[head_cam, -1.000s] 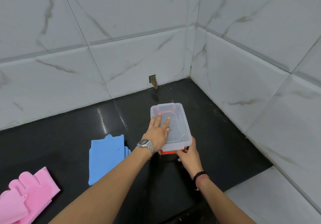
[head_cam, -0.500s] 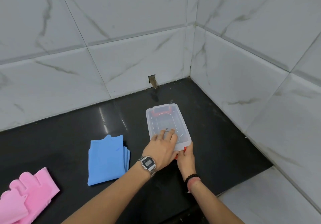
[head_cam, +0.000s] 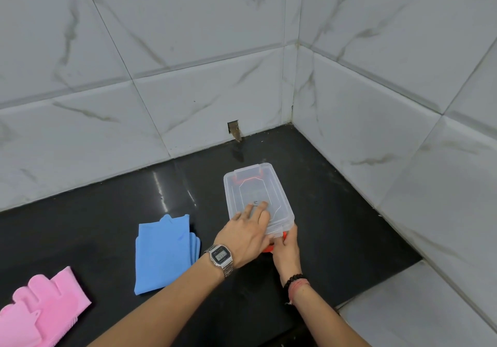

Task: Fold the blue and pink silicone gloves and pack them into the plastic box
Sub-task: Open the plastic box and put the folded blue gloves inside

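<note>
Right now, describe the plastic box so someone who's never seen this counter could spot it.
Find the black countertop in the tiled corner. The plastic box sits nearest that corner, right of the blue gloves. It alone is clear and rigid, with orange latches and both hands on it.

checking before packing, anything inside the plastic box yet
Through the clear lid the plastic box looks empty. The left hand covers its near end. The blue gloves and pink gloves lie outside.

Hands [head_cam: 248, 235] on plastic box [head_cam: 256, 196] (lidded) — countertop [head_cam: 336, 212].
</note>
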